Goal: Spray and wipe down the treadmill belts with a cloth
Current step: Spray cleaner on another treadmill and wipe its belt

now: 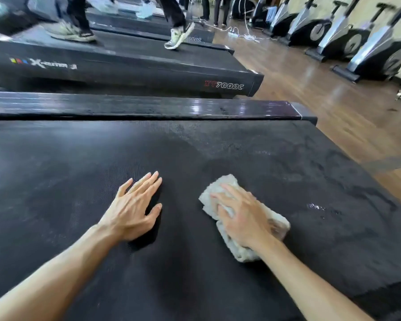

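two bare forearms reach in from the bottom edge onto the wide black textured treadmill belt (83, 163) that fills the foreground. the left hand (133, 208) lies palm-down on the belt with its fingers straight and slightly fanned, thumb out to the side, holding nothing. just to its right, apart from it, the right hand (242, 220) presses down on a crumpled off-white cloth (220, 185), fingers spread over the fabric and bent a little into its folds; the cloth sits flat on the belt and sticks out ahead of the fingertips and beside the wrist. the belt to the right of the cloth shows darker damp streaks and a small shiny wet patch (315, 206). beyond the belt runs the glossy black side rail (148, 107) of the same machine. past that stands a second black treadmill (130, 72) marked with red and white lettering, with blurred legs and pale sneakers (178, 37) on its deck. farther right, across the brown wooden floor (322, 93), a row of grey and black exercise bikes (357, 42) lines the wall, and a white power strip with cables (235, 32) lies on the floor
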`<state>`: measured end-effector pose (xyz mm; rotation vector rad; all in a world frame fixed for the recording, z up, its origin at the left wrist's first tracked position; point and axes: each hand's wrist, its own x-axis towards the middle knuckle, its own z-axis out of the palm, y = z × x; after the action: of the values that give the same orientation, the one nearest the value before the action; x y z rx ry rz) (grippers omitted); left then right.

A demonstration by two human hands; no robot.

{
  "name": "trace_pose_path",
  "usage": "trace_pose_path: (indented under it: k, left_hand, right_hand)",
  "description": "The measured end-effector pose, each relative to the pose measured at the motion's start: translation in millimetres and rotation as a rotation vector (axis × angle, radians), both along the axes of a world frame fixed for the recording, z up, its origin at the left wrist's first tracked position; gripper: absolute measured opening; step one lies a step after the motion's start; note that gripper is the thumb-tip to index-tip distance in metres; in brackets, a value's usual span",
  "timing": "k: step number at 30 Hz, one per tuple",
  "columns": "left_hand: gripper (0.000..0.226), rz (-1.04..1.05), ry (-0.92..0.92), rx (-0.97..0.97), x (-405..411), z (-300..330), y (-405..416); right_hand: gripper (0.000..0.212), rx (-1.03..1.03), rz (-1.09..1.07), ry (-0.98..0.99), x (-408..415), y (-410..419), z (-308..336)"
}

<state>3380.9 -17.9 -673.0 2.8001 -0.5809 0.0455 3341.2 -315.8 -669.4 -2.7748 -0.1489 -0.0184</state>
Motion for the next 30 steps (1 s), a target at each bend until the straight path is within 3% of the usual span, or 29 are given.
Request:
trace_pose_path:
  k: [6, 10, 13, 18, 22, 26, 30]
  left_hand:
    - [0.09, 0.031, -0.007, -0.006, 47, -7, 5]
    - [0.095, 0.087, -0.012, 0.018, 73, -14, 4]
    - [0.097, 0.145, -0.026, 0.028, 90, -13, 10]
    - [0.099, 0.173, -0.016, 0.084, 93, -17, 10]
    - [0.097, 0.197, -0.037, 0.098, 96, -20, 9]
    - [0.097, 0.189, -0.043, 0.095, 98, -20, 9]
    - [0.097, 0.188, -0.038, 0.078, 97, -18, 10]
  right_hand:
    - [0.04, 0.041, -0.316, -0.089, 108, 2, -3]
    - [0.041, -0.05, -0.105, -0.067, 126, 43, 0]
    - [0.041, 0.038, 0.058, -0.061, 88, 35, -2]
    - [0.043, -0.006, -0.1, -0.029, 130, -7, -5]
    - [0.048, -0.061, -0.212, -0.043, 202, 29, -2]
    - [0.047, -0.061, -0.031, -0.032, 206, 79, 3]
    - [0.041, -0.003, 0.148, -0.086, 150, 42, -4]
